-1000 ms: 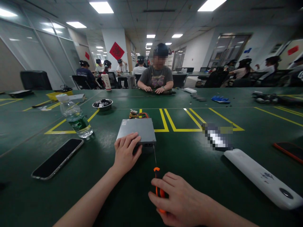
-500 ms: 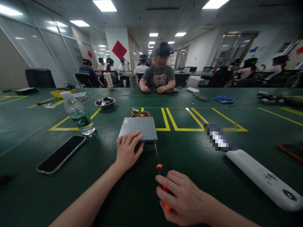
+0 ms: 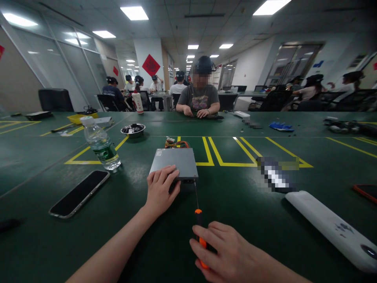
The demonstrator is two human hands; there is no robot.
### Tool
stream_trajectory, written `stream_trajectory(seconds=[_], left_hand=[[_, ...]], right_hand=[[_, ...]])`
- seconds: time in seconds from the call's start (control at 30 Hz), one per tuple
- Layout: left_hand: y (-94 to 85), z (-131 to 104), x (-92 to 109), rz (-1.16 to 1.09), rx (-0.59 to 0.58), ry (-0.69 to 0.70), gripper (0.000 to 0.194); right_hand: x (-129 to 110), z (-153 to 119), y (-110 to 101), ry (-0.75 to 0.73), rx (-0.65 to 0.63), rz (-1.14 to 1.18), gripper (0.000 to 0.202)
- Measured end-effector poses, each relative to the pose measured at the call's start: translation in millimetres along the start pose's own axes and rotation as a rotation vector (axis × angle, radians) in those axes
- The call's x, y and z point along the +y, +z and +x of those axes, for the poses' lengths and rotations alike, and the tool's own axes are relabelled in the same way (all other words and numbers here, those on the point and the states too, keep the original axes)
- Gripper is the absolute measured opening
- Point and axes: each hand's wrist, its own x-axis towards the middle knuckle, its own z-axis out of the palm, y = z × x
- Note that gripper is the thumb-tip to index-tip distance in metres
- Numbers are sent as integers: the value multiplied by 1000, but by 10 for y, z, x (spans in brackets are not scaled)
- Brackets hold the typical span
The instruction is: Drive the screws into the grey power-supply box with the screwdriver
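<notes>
A grey metal computer power supply (image 3: 176, 159) lies flat on the green table, its bundle of coloured wires (image 3: 177, 144) at the far side. My left hand (image 3: 161, 188) rests over its near left corner, fingers on the top and thumb at the front edge, gripping it. In my right hand (image 3: 228, 251) is a screwdriver (image 3: 199, 217) with an orange and black handle, pinched between thumb and fingers. Its thin shaft points away from me, and the tip meets the front face near the right corner. What the tip touches is too small to make out.
To the left are a phone (image 3: 80, 193) and a water bottle (image 3: 103, 147). A metal bowl (image 3: 133, 131) of small parts stands behind. On the right lie a long white device (image 3: 326, 224) and an orange-edged phone (image 3: 366, 192). Across the table sits a person (image 3: 198, 94).
The whole view has shifted slightly right and down. The screwdriver's handle end has swung a little left, and my right fingers have shifted on it. My left hand stays on the power supply.
</notes>
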Motion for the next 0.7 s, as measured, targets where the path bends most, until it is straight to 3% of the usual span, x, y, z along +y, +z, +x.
stream_trajectory(seconds=[0.7], left_hand=[[-9,-6,3,-3,-8,-8,26]], right_hand=[[5,-37,63,29,31,-10,19]])
